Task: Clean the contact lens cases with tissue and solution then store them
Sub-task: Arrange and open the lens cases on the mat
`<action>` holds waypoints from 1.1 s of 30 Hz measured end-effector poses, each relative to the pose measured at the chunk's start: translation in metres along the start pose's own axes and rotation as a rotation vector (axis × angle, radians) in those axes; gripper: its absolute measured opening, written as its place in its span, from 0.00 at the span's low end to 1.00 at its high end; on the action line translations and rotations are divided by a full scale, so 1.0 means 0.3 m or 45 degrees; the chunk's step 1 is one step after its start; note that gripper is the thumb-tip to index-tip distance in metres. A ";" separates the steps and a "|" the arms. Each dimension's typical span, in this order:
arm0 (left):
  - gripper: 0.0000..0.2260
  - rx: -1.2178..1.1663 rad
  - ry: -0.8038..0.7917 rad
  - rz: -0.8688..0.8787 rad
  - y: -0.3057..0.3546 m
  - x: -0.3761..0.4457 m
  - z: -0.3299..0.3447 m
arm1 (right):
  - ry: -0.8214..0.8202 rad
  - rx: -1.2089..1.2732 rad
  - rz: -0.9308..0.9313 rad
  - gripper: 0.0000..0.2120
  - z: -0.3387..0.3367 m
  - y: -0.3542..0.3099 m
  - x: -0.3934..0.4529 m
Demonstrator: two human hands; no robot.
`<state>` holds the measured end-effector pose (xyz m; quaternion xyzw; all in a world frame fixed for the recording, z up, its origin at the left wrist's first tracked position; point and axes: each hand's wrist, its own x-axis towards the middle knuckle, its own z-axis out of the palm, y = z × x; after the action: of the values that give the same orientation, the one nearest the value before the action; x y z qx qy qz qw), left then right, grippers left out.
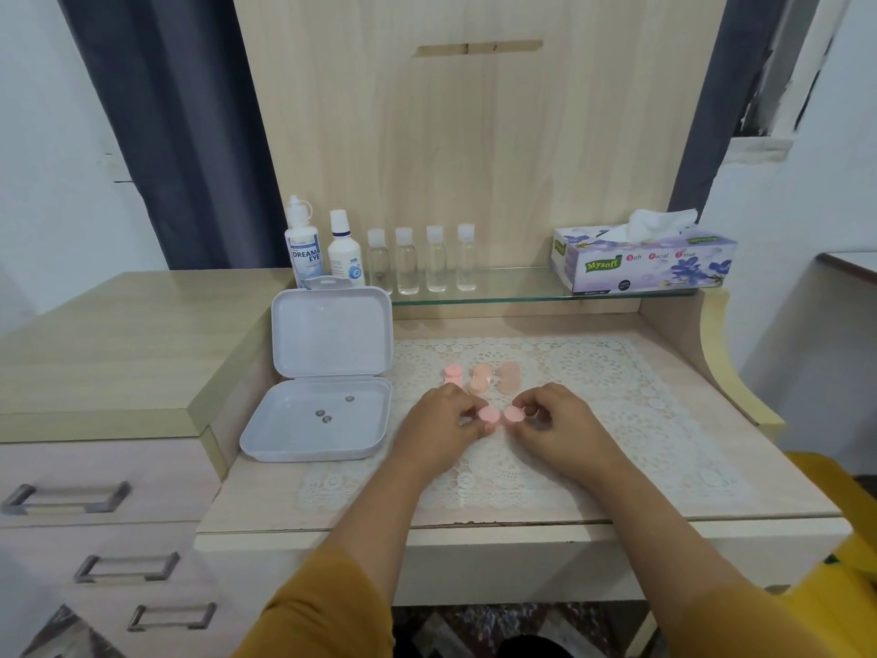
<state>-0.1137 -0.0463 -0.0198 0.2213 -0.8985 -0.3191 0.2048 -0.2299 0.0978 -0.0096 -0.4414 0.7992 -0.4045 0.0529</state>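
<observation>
Both hands are working on one pink contact lens case [500,414] over the lace mat [617,420], near the front of the desk: the left hand [439,427] is pinching the left cap between narrow fingertips, and the right hand [560,427] is pinching the right cap the same way. It looks as if the caps are being unscrewed — though whether they are turning or merely being gripped cannot be told. To do this well, the person is best keeping the case low over the mat, twisting each cap with the fingertips while the other hand is steadying the body, so that no cap is rolling away. Three more cases [480,378], pink and peach, are lying just behind the hands, and the open white storage box [327,410] is sitting to the left with a few small dark bits inside. On the glass shelf [498,296], the solution bottle [303,251] is reading "DREAM EYE", a second white bottle [345,254] is carrying print too small to read, and the tissue box [645,261] is showing "Mysoft — Soft Facial Tissue".
</observation>
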 end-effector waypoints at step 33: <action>0.13 0.139 -0.089 0.076 0.001 0.005 -0.002 | -0.077 0.015 -0.101 0.20 0.006 0.029 0.009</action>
<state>-0.1147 -0.0472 -0.0191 0.1940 -0.9273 -0.2709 0.1704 -0.2364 0.0972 -0.0160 -0.4845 0.7766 -0.3976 0.0636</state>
